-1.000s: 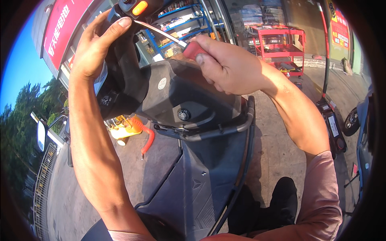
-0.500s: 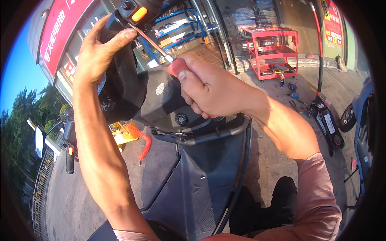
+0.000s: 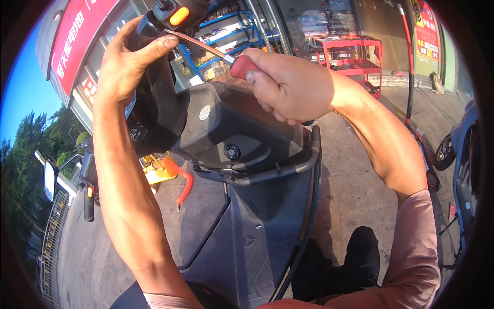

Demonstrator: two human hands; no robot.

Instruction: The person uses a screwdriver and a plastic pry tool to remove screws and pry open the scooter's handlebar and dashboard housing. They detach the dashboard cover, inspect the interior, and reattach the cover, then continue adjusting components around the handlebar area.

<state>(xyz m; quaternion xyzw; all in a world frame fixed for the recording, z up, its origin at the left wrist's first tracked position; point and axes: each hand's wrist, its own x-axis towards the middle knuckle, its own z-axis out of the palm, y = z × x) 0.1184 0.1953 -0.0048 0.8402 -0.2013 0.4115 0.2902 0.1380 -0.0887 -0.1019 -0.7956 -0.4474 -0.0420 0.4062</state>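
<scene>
Right hand [image 3: 296, 87] has a tight closed grip on the red-handled screwdriver [image 3: 243, 66]; its metal shaft reaches up-left to the black handlebar switch housing with the orange button [image 3: 175, 13]. Left hand [image 3: 126, 64] wraps around that housing, thumb against the shaft. Below sits the dark grey plastic scooter front panel [image 3: 231, 129]; the red metal shelf cart [image 3: 355, 59] behind holds stuff I can't make out.
</scene>
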